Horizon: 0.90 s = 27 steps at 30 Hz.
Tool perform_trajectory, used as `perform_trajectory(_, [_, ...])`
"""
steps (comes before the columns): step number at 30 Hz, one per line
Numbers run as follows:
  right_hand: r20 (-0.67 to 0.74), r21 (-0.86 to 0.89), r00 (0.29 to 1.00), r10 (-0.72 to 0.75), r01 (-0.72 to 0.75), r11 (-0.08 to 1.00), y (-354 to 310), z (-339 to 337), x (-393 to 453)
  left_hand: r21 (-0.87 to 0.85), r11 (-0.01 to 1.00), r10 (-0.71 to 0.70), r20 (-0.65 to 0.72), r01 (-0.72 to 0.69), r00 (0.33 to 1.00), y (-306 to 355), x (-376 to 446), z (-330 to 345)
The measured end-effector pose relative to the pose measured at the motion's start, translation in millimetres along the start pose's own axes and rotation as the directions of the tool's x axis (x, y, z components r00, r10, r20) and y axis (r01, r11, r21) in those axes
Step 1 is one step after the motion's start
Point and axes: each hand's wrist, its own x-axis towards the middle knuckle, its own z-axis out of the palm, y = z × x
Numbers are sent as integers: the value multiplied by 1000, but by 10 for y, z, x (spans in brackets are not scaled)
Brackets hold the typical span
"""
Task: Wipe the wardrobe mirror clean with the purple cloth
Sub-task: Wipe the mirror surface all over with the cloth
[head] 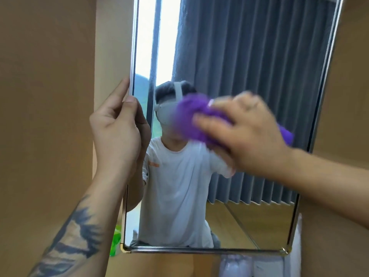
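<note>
The mirror [249, 76] glass lies open above the two hands, all the way up between its metal edges, and again below them down to the bottom rail. Across the middle, the right hand [245, 132] and the cloth [191, 118] bunched under it cover a band of glass from the centre to near the right edge. The left hand [117, 126] grips the left edge, thumb on the glass, blocking that strip of frame. Brown panels flank the mirror close on both sides. Below the bottom rail, a green object [115, 241] sits at the left corner and pale bags [259, 264] at the right.
</note>
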Motion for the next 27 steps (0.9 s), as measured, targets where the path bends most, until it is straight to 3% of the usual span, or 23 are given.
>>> perform_trajectory(2, [87,-4,955,-283,285,959,-103,-32,-85,11,1000,0,-9,0,1000,6,-2,8])
perform_trajectory(4, [128,-21,916,-380,385,923,76,-72,65,8,1000,-10,-20,10,1000,-7,8,10])
perform_trajectory(5, [93,-53,939,-332,337,940,214,-66,176,6,1000,-18,-24,18,1000,-17,13,7])
perform_trajectory(7, [-19,-138,997,-70,67,988,504,-92,434,-2,1000,-28,-20,28,999,-30,14,2])
perform_trajectory(9, [-89,-169,970,227,-239,956,651,-122,597,-16,999,-32,-17,31,999,-25,0,-6])
perform_trajectory(11, [-100,-127,924,368,-379,917,486,-70,568,-23,999,-37,-14,36,999,1,-18,-13])
perform_trajectory(12, [-77,-93,938,338,-344,934,314,-39,491,-27,999,-40,-13,40,999,16,-22,-20])
perform_trajectory(14, [16,-8,996,84,-83,996,-77,20,246,-56,996,-70,2,70,998,39,-34,-33])
perform_trajectory(17, [138,8,944,-300,302,953,-314,8,11,-114,982,-147,45,151,988,45,-35,-48])
perform_trajectory(19, [148,-20,927,-345,351,936,-124,-1,131,-121,980,-149,60,155,987,28,-25,-67])
perform_trajectory(22, [-4,-97,998,-60,59,994,241,-14,482,-146,977,-149,74,159,986,-19,-14,-117])
perform_trajectory(24, [-70,-82,981,180,-185,979,309,-9,606,-149,976,-149,92,161,985,-51,-21,-153])
perform_trajectory(26, [-77,-52,962,260,-264,963,118,63,516,-156,973,-157,103,172,982,-61,-37,-172])
perform_trajectory(27, [-58,-34,975,215,-217,976,-39,95,411,-157,971,-166,105,181,981,-50,-44,-178])
